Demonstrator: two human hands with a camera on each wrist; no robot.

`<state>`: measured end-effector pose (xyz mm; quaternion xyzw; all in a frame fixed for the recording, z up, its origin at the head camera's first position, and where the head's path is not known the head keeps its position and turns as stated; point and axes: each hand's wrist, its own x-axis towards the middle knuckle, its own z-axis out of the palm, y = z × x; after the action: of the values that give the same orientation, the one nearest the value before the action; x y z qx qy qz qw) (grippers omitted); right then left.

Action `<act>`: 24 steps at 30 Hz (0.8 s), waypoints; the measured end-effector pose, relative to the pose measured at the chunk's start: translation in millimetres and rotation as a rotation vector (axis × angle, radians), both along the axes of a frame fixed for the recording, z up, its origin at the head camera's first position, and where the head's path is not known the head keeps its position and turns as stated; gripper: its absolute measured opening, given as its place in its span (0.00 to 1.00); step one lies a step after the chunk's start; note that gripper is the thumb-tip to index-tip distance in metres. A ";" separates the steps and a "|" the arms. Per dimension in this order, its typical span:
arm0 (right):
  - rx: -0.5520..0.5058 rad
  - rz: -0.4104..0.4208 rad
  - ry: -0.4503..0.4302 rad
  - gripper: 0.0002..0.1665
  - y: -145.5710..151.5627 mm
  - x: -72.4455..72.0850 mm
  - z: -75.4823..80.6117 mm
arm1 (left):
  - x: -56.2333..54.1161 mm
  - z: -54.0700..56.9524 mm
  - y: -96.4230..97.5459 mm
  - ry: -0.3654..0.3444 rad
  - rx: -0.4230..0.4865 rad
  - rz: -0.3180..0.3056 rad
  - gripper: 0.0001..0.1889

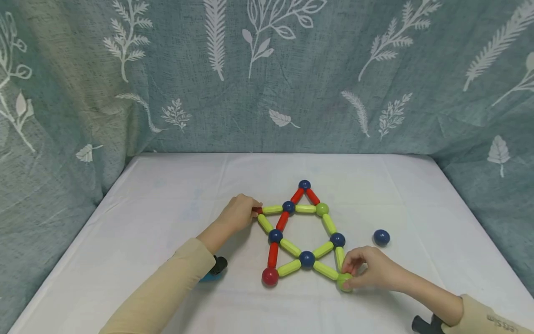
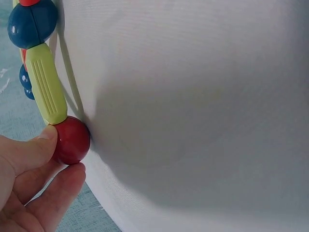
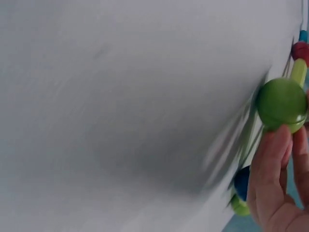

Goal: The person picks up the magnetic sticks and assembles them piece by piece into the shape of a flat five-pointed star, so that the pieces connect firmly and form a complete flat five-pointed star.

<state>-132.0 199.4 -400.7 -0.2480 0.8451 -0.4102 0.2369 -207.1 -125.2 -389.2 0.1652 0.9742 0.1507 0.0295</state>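
A flat star-like frame of balls and short rods lies in front of me, joined from red rods [image 1: 273,255], yellow-green rods [image 1: 306,209] and red, blue and green balls. At its left corner my left hand [image 1: 239,212] pinches a red ball [image 2: 72,140] between thumb and fingers; a yellow-green rod [image 2: 46,84] runs from that ball to a blue ball [image 2: 33,23]. My right hand [image 1: 371,268] holds the green ball [image 3: 281,104] at the near right corner with its fingertips. Another red ball [image 1: 270,277] forms the near left corner, and a blue ball [image 1: 304,185] the far tip.
A loose blue ball [image 1: 381,237] sits on the white cloth [image 1: 183,185], right of the frame. A blue-and-black object [image 1: 214,270] shows under the left forearm. Behind the table hangs a green-blue leaf-patterned curtain [image 1: 233,116].
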 end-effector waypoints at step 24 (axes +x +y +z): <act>0.318 -0.106 0.178 0.13 8.7 -42.2 26.0 | 52.3 19.7 3.0 -0.117 -0.107 -0.044 0.07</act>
<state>-174.1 208.0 -374.8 -0.1977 0.9288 -0.2599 0.1753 -154.9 -122.2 -369.5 0.1756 0.9736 0.1072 0.0987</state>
